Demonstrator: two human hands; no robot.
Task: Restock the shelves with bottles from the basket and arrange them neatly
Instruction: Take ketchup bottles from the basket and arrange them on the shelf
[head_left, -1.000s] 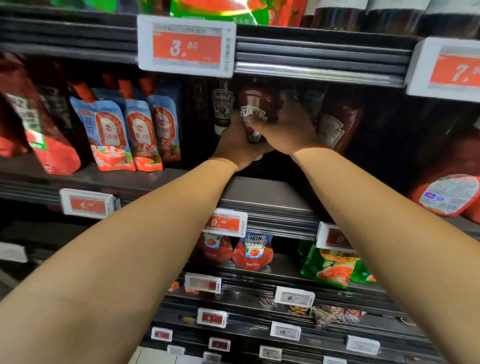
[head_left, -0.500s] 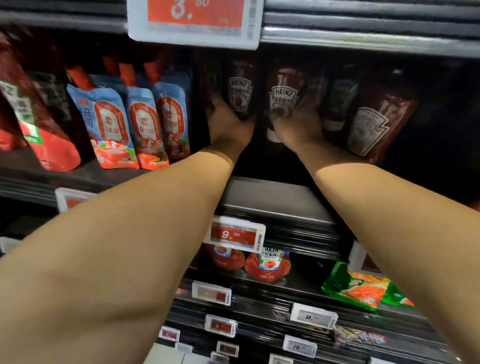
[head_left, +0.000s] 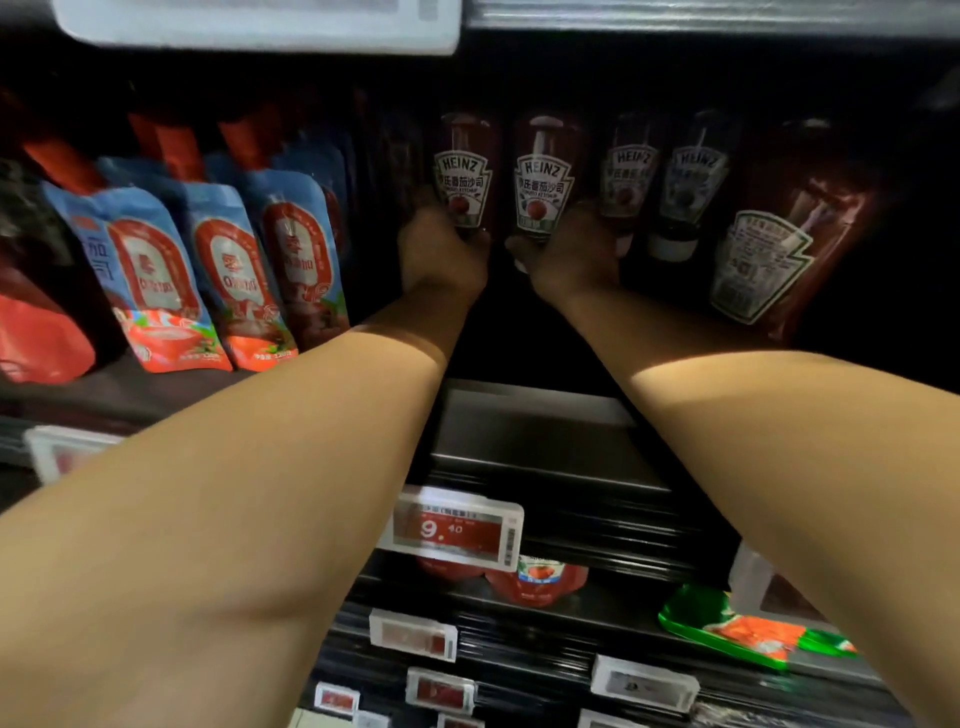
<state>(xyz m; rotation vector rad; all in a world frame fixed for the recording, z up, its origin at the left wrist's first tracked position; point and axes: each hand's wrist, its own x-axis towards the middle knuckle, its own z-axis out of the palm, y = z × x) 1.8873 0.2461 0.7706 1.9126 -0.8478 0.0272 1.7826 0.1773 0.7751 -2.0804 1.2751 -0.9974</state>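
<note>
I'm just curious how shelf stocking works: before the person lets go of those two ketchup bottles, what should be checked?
1. Left hand holds the left bottle: ok.
2. Right hand holds the right bottle: ok.
3. Both labels face front: ok.
4. Both bottles upright, side by side: ok.
5. Bottoms resting on the shelf: cannot tell, hands hide them.
6. In line with the next bottles: cannot tell.

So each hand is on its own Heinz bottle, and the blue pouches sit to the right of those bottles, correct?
Not quite. In the head view the blue pouches sit left of them. The left hand and right hand each grip one Heinz bottle.
</note>
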